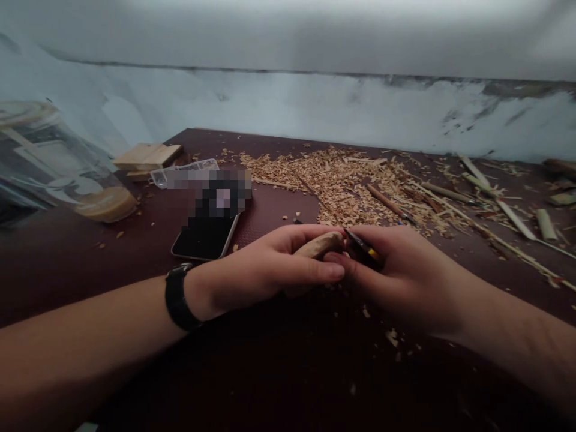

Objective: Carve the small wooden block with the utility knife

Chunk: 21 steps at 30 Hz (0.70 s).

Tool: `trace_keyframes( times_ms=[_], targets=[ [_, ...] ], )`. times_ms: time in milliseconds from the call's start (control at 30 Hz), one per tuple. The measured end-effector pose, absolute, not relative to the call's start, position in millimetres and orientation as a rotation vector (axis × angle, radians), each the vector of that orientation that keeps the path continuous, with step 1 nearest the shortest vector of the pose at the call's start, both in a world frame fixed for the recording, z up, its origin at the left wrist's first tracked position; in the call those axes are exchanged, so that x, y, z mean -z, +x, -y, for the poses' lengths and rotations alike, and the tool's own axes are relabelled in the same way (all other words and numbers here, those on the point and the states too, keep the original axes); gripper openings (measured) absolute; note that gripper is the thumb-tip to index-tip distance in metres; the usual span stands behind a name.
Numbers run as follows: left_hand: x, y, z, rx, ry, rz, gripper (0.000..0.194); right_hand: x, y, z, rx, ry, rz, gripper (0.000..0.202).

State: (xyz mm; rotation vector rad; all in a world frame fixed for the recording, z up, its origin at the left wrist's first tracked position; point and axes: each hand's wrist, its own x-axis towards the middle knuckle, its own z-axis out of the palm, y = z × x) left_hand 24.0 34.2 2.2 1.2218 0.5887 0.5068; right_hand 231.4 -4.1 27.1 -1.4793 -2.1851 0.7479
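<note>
My left hand [265, 261], with a black watch strap [177, 297] on its wrist, is closed around a small, pale, rounded piece of wood [318, 245]. The wood's far end pokes out between thumb and fingers, while its lower part is hidden in the palm. My right hand [405, 261] grips a knife [362, 247] with a dark blade and a black and yellow handle. Its blade tip lies close beside the wood's end; I cannot tell whether they touch. The right thumb is up against the wood near my left thumb.
Wood shavings [324, 177] are heaped across the dark red table [274, 204]. A wooden-handled tool [389, 202] and long pale strips [508, 210] lie at the right. On the left are a phone [202, 237], a clear plastic case [184, 173], wood blocks [146, 156] and a plastic cup [58, 162].
</note>
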Motion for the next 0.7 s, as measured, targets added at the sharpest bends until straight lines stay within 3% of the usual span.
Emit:
trace_keyframes(
  times_ms=[100, 233, 400, 533, 700],
  targets=[
    [-3.2, 24.1, -31.1, -0.498, 1.224, -0.548, 0.029, -25.7, 230.0, 4.1, -0.702, -1.483, 2.203, 0.022],
    [6.3, 26.0, -24.1, -0.564, 1.323, -0.416, 0.051, -22.6, 231.2, 3.5, -0.681, -1.414, 2.247, 0.023],
    [13.2, 26.4, -10.9, -0.773, 1.489, -0.457, 0.047, -20.5, 230.1, 13.5, -0.603, -1.375, 2.306, 0.024],
    [4.6, 26.2, -2.2, -0.751, 1.527, -0.496, 0.047, -20.1, 226.3, 24.4, -0.298, -1.424, 2.383, 0.037],
    [-0.4, 27.6, 0.0, -0.786, 1.552, -0.688, 0.054, -17.4, 222.1, 27.7, 0.089, -1.36, 2.458, 0.019]
  ],
)
